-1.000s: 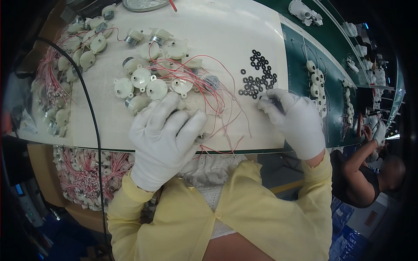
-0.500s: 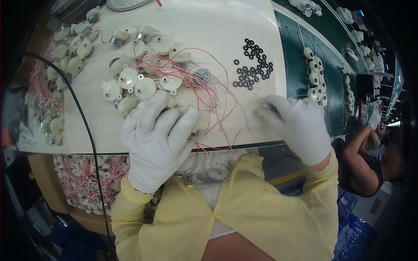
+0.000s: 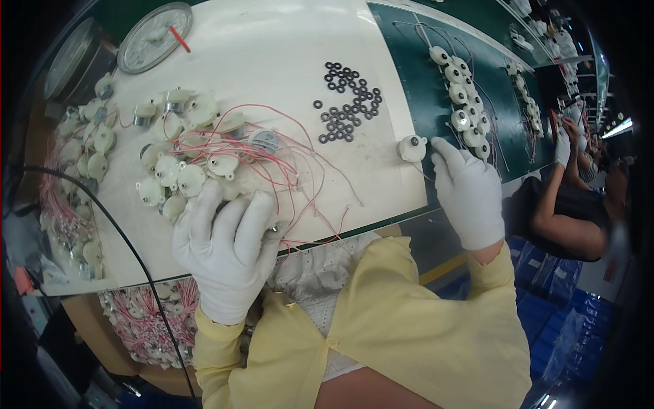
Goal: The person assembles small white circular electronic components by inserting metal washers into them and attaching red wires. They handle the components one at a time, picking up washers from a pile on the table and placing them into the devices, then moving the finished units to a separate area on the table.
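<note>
My left hand (image 3: pixel 221 249), in a white glove, has its fingers curled at the near side of a pile of white round geared motors (image 3: pixel 191 178). Between its thumb and fingers a small metallic part of a motor (image 3: pixel 273 230) shows; the rest is hidden. On the right, my gloved right hand (image 3: pixel 467 194) pinches at the edge of one white geared motor (image 3: pixel 411 149) with a dark ring on its shaft. This motor is over the border between the white sheet and the green surface. Red and pale wires (image 3: pixel 300 170) trail from the pile.
Black rubber rings (image 3: pixel 347 102) lie scattered on the white sheet (image 3: pixel 286 41). Rows of ringed motors (image 3: pixel 463 95) sit on the green surface. A round metal lid (image 3: pixel 153 41), a black cable (image 3: pixel 122 238) and a box of wired motors (image 3: pixel 150 320) are leftward. Another person's arm (image 3: pixel 555 177) is at right.
My right hand has moved right, off the white sheet, and a ringed motor now shows at its fingertips. My left hand stays beside the pile. The view has shifted, bringing the lid in.
</note>
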Available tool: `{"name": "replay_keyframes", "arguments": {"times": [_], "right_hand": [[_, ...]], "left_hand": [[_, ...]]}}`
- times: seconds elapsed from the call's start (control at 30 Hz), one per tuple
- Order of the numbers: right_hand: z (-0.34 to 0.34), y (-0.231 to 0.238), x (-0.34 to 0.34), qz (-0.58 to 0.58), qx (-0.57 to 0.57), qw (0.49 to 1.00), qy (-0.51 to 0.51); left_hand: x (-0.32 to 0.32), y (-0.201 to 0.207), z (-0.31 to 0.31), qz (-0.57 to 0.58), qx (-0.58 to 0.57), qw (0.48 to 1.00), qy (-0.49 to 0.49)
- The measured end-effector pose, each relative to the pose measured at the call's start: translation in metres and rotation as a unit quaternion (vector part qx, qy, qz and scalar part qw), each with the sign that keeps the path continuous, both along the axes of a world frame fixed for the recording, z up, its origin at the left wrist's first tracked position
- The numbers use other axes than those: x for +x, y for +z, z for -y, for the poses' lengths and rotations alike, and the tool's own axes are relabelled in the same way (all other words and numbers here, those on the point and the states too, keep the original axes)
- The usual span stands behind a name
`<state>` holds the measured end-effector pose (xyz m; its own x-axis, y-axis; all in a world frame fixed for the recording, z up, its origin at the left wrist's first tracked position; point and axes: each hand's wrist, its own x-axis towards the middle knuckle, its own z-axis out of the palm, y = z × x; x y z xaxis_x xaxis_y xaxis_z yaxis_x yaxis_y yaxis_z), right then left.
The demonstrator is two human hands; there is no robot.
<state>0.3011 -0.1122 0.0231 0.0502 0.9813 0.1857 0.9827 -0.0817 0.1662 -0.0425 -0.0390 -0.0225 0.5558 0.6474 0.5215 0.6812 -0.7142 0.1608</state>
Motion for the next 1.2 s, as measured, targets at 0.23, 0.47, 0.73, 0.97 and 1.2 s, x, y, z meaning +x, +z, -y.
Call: {"name": "replay_keyframes", "arguments": {"times": [0.23,0.47,0.73,0.97,1.2], "right_hand": [[-0.023,0.020,-0.019,-0.073,0.121,0.989,0.044],[0.016,0.007,-0.007,-0.125,0.064,0.989,-0.042],[0.051,0.056,-0.017,-0.360,-0.107,0.899,-0.226],[0.007,0.033,-0.020,-0.149,0.119,0.981,0.031],[-0.045,-0.008,-0.010,-0.037,0.162,0.976,0.140]], "left_hand": [[0.002,-0.002,-0.003,0.002,0.024,1.000,0.003],[0.003,0.001,-0.003,0.002,0.029,1.000,-0.003],[0.002,-0.001,-0.001,-0.006,0.025,1.000,-0.001],[0.004,0.003,-0.003,-0.002,0.038,0.999,-0.016],[0.006,0.002,-0.005,0.007,0.034,0.999,-0.023]]}}
